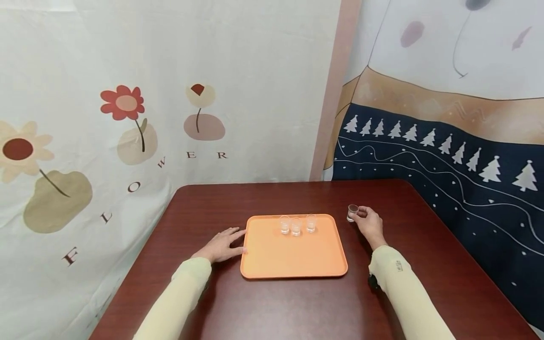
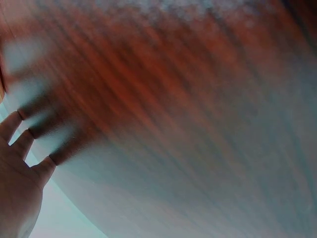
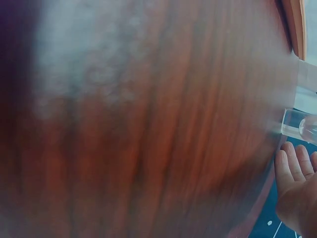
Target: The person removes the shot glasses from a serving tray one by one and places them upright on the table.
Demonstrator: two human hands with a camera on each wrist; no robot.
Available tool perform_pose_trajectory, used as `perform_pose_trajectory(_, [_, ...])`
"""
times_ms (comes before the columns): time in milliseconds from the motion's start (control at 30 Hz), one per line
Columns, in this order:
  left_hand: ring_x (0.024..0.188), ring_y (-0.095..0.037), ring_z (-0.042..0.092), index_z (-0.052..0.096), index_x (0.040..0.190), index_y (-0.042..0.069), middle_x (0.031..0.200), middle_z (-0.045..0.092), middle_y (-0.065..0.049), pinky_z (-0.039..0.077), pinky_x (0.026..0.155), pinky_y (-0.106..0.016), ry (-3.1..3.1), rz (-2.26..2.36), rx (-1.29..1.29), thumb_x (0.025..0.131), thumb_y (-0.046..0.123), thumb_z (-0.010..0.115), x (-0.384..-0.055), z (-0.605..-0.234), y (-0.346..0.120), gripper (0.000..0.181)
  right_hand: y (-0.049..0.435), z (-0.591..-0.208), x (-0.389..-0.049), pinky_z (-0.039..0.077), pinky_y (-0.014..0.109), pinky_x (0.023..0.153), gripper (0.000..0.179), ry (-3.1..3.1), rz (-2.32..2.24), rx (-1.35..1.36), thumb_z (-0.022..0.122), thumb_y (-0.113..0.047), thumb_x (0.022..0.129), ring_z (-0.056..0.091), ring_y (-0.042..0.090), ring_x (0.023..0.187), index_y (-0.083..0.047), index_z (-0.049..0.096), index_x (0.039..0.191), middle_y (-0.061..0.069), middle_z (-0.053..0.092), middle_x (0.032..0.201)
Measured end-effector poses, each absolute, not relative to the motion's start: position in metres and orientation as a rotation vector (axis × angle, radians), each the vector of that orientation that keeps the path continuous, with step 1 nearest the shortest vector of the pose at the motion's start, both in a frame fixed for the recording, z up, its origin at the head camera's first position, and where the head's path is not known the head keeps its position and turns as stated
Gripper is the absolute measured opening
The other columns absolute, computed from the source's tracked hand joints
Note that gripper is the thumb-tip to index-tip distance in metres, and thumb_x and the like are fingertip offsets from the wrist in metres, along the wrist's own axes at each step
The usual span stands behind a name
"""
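"Start with the head view. What's the right hand doing?"

"Pinching a small clear glass between thumb and fingers. The glass looks upright, just off the far right corner of the orange tray. Whether its base touches the table, I can't tell."

"And the left hand?"

"Gripping nothing. Its fingers are spread, the tips at the tray's left rim, thumb nearer the person."

"Anything on the tray?"

"Three more glasses, near the far edge: two close together, the third a little to the right. Pale yellow sleeves cover both arms. Behind stand a white cloth with flowers and a dark blue one with white trees."

"Now the left wrist view?"

"Mostly blurred brown wood. The left hand sits at the lower left, fingers apart, their tips against dark reflections on the tabletop."

"And the right wrist view?"

"The right hand is at the lower right, some fingers extended. The held glass is just above them, cut off by the picture's right side, so that view doesn't show the whole pinch. Wood grain fills most of the rest."
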State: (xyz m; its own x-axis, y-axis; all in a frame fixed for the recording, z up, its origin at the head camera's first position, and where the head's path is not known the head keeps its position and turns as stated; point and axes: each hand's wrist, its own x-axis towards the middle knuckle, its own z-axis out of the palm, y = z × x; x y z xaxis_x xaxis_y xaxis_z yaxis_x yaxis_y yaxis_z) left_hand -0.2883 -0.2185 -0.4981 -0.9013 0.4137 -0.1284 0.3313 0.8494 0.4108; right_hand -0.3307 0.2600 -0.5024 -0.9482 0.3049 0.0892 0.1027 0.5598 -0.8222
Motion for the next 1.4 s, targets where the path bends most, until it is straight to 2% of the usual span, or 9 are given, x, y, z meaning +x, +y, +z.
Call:
perform_pose_trajectory(267, [0.144, -0.045, 0.025, 0.041, 0.153, 0.014, 0.155, 0.034, -0.023, 0.017, 0.115, -0.062, 2.817, 0.586, 0.58, 0.094, 0.052, 0.063, -0.289, -0.496, -0.219, 0.074, 0.26, -0.493, -0.326, 0.046, 0.048, 0.099, 0.062, -2.554, 1.389, -0.361, 0.07, -0.028, 0.094, 0.053, 0.038, 0.122, 0.003, 0.048, 0.143, 0.025, 0.059, 0.131])
perform_pose_trajectory(600, [0.144, -0.046, 0.024, 0.04, 0.154, 0.014, 0.155, 0.033, -0.023, 0.015, 0.115, -0.062, 2.808, 0.598, 0.564, 0.094, 0.052, 0.063, -0.288, -0.496, -0.219, 0.074, 0.259, -0.477, -0.32, 0.041, 0.048, 0.106, 0.059, -2.506, 1.38, -0.343, 0.068, -0.031, 0.095, 0.058, 0.035, 0.123, 0.0, 0.049, 0.143, 0.022, 0.058, 0.134])
perform_pose_trajectory(1133, [0.143, -0.045, 0.026, 0.041, 0.153, 0.014, 0.155, 0.034, -0.024, 0.018, 0.115, -0.062, 2.822, 0.605, 0.6, 0.093, 0.052, 0.064, -0.291, -0.5, -0.221, 0.074, 0.231, -0.444, -0.319, 0.046, 0.044, 0.102, 0.055, -2.43, 1.447, -0.239, 0.069, -0.034, 0.095, 0.058, 0.031, 0.121, -0.003, 0.055, 0.139, 0.018, 0.06, 0.132])
perform_pose_trajectory(1267, [0.143, -0.045, 0.026, 0.041, 0.153, 0.014, 0.155, 0.034, -0.023, 0.018, 0.115, -0.062, 2.823, 0.605, 0.599, 0.093, 0.052, 0.063, -0.291, -0.499, -0.221, 0.074, 0.219, -0.442, -0.316, 0.051, 0.044, 0.096, 0.054, -2.441, 1.475, -0.199, 0.068, -0.035, 0.095, 0.06, 0.032, 0.114, -0.005, 0.055, 0.139, 0.017, 0.06, 0.131])
perform_pose_trajectory(1400, [0.144, -0.045, 0.025, 0.041, 0.153, 0.015, 0.155, 0.034, -0.023, 0.017, 0.115, -0.062, 2.82, 0.606, 0.592, 0.093, 0.052, 0.063, -0.291, -0.498, -0.22, 0.074, 0.209, -0.447, -0.314, 0.051, 0.045, 0.096, 0.055, -2.472, 1.482, -0.187, 0.067, -0.036, 0.096, 0.061, 0.032, 0.116, -0.006, 0.055, 0.14, 0.017, 0.06, 0.132])
